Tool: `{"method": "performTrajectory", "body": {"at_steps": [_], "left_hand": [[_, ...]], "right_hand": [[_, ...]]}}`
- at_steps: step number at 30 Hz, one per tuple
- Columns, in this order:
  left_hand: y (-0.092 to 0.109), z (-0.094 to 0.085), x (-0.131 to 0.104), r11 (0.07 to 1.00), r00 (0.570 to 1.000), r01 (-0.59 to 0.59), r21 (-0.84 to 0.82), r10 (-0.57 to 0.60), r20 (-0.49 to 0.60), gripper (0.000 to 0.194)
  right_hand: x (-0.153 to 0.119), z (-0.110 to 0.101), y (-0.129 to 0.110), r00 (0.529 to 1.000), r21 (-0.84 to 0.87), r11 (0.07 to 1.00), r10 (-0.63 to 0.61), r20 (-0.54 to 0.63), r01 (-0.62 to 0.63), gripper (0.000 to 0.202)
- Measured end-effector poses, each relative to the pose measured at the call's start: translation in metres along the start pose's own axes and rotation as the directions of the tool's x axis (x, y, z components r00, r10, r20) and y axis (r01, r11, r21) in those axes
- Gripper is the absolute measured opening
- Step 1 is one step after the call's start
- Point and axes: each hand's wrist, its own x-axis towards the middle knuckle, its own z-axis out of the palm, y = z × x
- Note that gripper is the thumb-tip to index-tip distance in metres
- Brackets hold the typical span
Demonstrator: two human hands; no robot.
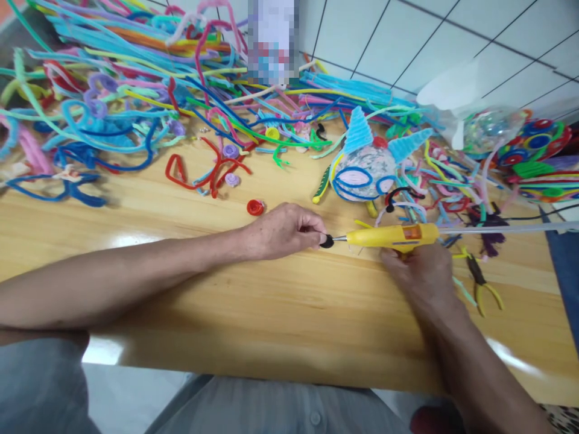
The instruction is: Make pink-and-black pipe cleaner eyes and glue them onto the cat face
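Note:
My left hand (289, 232) pinches a small black piece (326, 242), perhaps a coil of pipe cleaner; its exact kind is too small to tell. Around the handle of a yellow hot glue gun (384, 235) my right hand (423, 271) is closed, and a long clear glue stick (506, 228) sticks out of the gun's back end. The metal nozzle points left and meets the black piece. Just beyond the gun stands a round craft figure (362, 172) with light blue ears, blue-ringed eye shapes and a red top. A red coil (256, 207) lies near my left hand.
Many coloured pipe cleaners (136, 54) are heaped along the far side of the wooden table (226, 301). Yellow-handled pliers (480, 280) lie right of my right hand. At the far right sits a colourful decorated ball (538, 141). A dark cord (543, 215) runs to the right edge.

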Motion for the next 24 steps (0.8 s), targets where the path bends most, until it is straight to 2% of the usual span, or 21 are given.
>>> {"method": "performTrajectory", "body": {"at_steps": [9, 24], "left_hand": [[0.0005, -0.0008, 0.0006, 1.0, 1.0, -0.006, -0.009, 0.006, 0.0, 0.019], [0.0012, -0.0013, 0.0005, 0.998, 1.0, 0.002, -0.059, -0.002, -0.002, 0.019]], "right_hand": [[-0.0007, -0.0031, -0.0012, 1.0, 0.022, 1.0, -0.003, -0.008, 0.003, 0.027], [-0.0023, 0.0005, 0.005, 1.0, -0.002, 1.0, 0.009, -0.007, -0.009, 0.023]]}}
